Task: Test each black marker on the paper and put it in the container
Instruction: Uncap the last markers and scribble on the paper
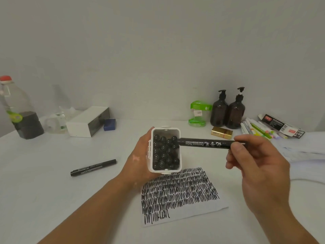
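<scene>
Head view: right grip [260, 164] pinches marker [205, 143] printed "Permanent Marker"; left grip [139, 159] holds container [149, 163]

The left forearm ran from the lower left of the frame to the centre, where the left hand [139, 157] gripped the side of the white container [165, 170]. The right forearm ran up from the lower right. The right hand [258, 166] pinched the black marker [204, 143] between thumb and curled fingers [246, 138].

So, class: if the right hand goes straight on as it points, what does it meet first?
Likely the container in the left hand: the marker in the right hand reaches its rim, though depth is unclear.
</scene>
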Action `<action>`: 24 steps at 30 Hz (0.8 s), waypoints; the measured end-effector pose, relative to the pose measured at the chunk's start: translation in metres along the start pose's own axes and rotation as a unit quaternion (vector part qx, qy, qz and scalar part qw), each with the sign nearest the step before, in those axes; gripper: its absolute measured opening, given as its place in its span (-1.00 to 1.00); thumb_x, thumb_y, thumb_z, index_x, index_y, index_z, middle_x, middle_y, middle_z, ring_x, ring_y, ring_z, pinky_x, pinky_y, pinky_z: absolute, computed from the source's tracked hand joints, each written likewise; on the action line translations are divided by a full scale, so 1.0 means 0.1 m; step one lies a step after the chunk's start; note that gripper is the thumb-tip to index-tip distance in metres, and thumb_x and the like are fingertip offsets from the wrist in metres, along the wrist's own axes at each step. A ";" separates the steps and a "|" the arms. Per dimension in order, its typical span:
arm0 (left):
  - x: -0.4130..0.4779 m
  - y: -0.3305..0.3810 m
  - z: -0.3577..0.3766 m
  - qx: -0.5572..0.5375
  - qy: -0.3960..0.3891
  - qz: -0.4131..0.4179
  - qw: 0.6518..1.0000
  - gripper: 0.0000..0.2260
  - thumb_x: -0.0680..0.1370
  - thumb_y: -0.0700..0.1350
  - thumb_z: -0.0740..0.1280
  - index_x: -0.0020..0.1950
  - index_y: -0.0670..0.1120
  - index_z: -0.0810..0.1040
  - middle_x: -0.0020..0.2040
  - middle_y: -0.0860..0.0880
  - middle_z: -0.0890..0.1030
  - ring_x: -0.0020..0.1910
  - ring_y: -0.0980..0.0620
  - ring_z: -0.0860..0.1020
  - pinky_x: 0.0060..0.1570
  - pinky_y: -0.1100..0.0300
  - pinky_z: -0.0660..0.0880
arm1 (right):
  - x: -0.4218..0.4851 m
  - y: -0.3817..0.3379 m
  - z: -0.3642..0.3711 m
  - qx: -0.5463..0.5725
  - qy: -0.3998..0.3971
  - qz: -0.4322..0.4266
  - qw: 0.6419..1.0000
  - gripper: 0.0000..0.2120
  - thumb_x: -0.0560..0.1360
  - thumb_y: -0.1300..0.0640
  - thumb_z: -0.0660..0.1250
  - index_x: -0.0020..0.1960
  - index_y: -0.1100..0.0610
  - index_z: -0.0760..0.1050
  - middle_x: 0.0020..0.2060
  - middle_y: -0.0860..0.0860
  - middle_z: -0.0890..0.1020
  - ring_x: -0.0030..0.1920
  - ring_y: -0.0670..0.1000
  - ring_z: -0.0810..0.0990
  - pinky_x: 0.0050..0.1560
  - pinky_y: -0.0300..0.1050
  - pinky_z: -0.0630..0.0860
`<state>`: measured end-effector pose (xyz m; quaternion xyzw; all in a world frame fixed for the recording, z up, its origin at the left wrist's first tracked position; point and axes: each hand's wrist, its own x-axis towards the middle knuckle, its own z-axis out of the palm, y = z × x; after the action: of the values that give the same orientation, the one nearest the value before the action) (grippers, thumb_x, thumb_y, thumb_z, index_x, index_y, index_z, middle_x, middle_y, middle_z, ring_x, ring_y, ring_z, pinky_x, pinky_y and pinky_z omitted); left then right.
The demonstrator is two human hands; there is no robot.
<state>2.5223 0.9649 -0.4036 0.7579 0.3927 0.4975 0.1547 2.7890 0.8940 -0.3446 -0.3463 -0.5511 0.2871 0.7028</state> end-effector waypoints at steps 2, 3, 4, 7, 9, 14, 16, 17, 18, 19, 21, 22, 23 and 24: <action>0.01 0.01 0.01 0.002 0.004 0.022 1.000 -0.01 0.21 -0.14 0.70 0.51 0.04 0.23 0.39 0.24 0.42 0.38 0.26 0.43 0.28 0.44 0.37 | 0.05 -0.12 0.09 -0.057 -0.009 -0.058 0.997 -0.74 0.43 -0.20 0.49 0.04 -0.10 0.65 -0.22 0.00 0.68 -0.27 0.04 0.65 -0.27 -0.21 0.62; 0.01 0.01 0.01 0.006 0.005 0.033 0.999 -0.02 0.22 -0.13 0.70 0.50 0.08 0.23 0.38 0.28 0.42 0.38 0.27 0.42 0.28 0.43 0.38 | 0.08 -0.15 0.15 -0.086 -0.018 -0.081 0.993 -0.81 0.45 -0.14 0.46 0.04 -0.15 0.65 -0.19 -0.05 0.69 -0.23 0.00 0.66 -0.26 -0.22 0.62; 0.01 0.01 0.00 0.011 0.007 0.042 0.999 -0.03 0.22 -0.12 0.69 0.49 0.11 0.23 0.38 0.32 0.40 0.38 0.29 0.41 0.28 0.44 0.38 | 0.11 -0.19 0.21 -0.115 -0.033 -0.102 0.988 -0.85 0.46 -0.11 0.44 0.03 -0.20 0.63 -0.16 -0.10 0.69 -0.19 -0.02 0.67 -0.24 -0.23 0.62; 0.01 0.04 -0.02 0.028 0.019 0.073 0.997 -0.03 0.22 -0.07 0.69 0.48 0.18 0.21 0.37 0.37 0.37 0.37 0.34 0.39 0.28 0.48 0.35 | 0.21 -0.27 0.38 -0.191 -0.081 -0.162 0.965 -0.88 0.48 -0.07 0.43 0.02 -0.19 0.61 -0.16 -0.20 0.68 -0.15 -0.08 0.67 -0.24 -0.39 0.55; 0.04 0.09 -0.02 0.041 0.027 0.097 0.994 -0.08 0.25 -0.12 0.68 0.45 0.26 0.27 0.32 0.39 0.42 0.31 0.38 0.42 0.22 0.55 0.33 | 0.28 -0.28 0.47 -0.254 -0.106 -0.203 0.939 -0.88 0.49 -0.02 0.45 0.02 -0.11 0.62 -0.21 -0.19 0.66 -0.18 -0.10 0.65 -0.25 -0.39 0.54; 0.05 0.16 -0.03 0.036 0.029 0.110 0.993 -0.08 0.25 -0.09 0.67 0.43 0.37 0.24 0.31 0.47 0.39 0.29 0.46 0.39 0.20 0.54 0.36 | 0.44 -0.19 0.64 -0.394 -0.193 -0.230 0.869 -0.88 0.52 0.03 0.47 0.04 -0.03 0.63 -0.21 -0.12 0.61 -0.24 -0.10 0.57 -0.17 -0.05 0.61; 0.05 0.16 -0.04 0.025 0.021 0.086 0.996 -0.09 0.24 -0.10 0.69 0.40 0.38 0.26 0.27 0.48 0.39 0.25 0.45 0.41 0.20 0.51 0.38 | 0.48 -0.14 0.71 -0.437 -0.229 -0.210 0.844 -0.85 0.53 0.00 0.45 0.09 -0.05 0.64 -0.16 -0.09 0.63 -0.19 -0.05 0.56 -0.08 0.03 0.60; 0.04 0.14 -0.02 0.030 0.016 0.080 0.996 -0.14 0.25 -0.09 0.68 0.37 0.34 0.30 0.24 0.48 0.39 0.23 0.44 0.42 0.19 0.53 0.36 | 0.49 -0.11 0.74 -0.459 -0.243 -0.198 0.831 -0.83 0.54 -0.02 0.43 0.12 -0.07 0.64 -0.12 -0.09 0.62 -0.16 -0.03 0.55 -0.03 0.03 0.59; 0.03 0.12 -0.01 0.037 0.014 0.073 0.997 -0.18 0.26 -0.04 0.66 0.37 0.31 0.30 0.25 0.48 0.38 0.24 0.43 0.41 0.22 0.51 0.36 | 0.50 -0.07 0.77 -0.479 -0.256 -0.185 0.819 -0.81 0.56 -0.04 0.39 0.16 -0.09 0.64 -0.09 -0.10 0.61 -0.12 -0.03 0.55 0.01 0.01 0.57; 0.01 0.10 -0.01 0.045 0.013 0.060 0.997 -0.15 0.27 0.00 0.66 0.41 0.30 0.26 0.31 0.45 0.35 0.30 0.39 0.39 0.30 0.42 0.37 | 0.49 -0.04 0.80 -0.495 -0.268 -0.173 0.808 -0.78 0.58 -0.06 0.35 0.21 -0.11 0.62 -0.07 -0.12 0.57 -0.07 -0.03 0.54 0.05 -0.01 0.54; -0.03 0.06 -0.01 0.042 0.011 0.026 0.999 -0.02 0.23 0.05 0.68 0.48 0.29 0.15 0.43 0.34 0.28 0.42 0.30 0.33 0.41 0.23 0.37 | 0.48 0.00 0.85 -0.509 -0.288 -0.153 0.797 -0.72 0.62 -0.08 0.27 0.30 -0.13 0.57 -0.05 -0.14 0.49 0.01 -0.03 0.53 0.10 -0.05 0.50; -0.04 0.04 -0.02 0.040 0.009 0.017 0.999 0.02 0.23 0.07 0.68 0.49 0.31 0.10 0.44 0.32 0.27 0.44 0.29 0.31 0.42 0.25 0.35 | 0.47 0.00 0.86 -0.509 -0.296 -0.148 0.795 -0.71 0.63 -0.10 0.22 0.31 -0.13 0.56 -0.04 -0.13 0.48 0.03 -0.03 0.53 0.11 -0.05 0.51; -0.05 0.02 -0.03 0.042 0.007 0.013 0.999 0.03 0.23 0.09 0.67 0.49 0.34 0.08 0.44 0.34 0.26 0.44 0.30 0.30 0.41 0.31 0.33 | 0.46 0.00 0.87 -0.506 -0.304 -0.146 0.794 -0.69 0.64 -0.11 0.17 0.30 -0.12 0.56 -0.03 -0.12 0.50 0.02 -0.02 0.53 0.10 -0.02 0.53; -0.04 0.01 -0.03 0.043 0.005 0.010 0.999 0.03 0.22 0.10 0.66 0.50 0.33 0.07 0.44 0.33 0.26 0.44 0.30 0.30 0.40 0.36 0.32 | 0.46 0.00 0.88 -0.503 -0.308 -0.143 0.795 -0.67 0.64 -0.10 0.12 0.28 -0.10 0.57 -0.01 -0.10 0.53 0.02 -0.02 0.54 0.09 0.01 0.54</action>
<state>2.5199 0.9604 -0.4042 0.7652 0.4072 0.4853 0.1148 2.7142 0.9447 -0.3045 -0.4614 -0.8483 -0.0431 0.2562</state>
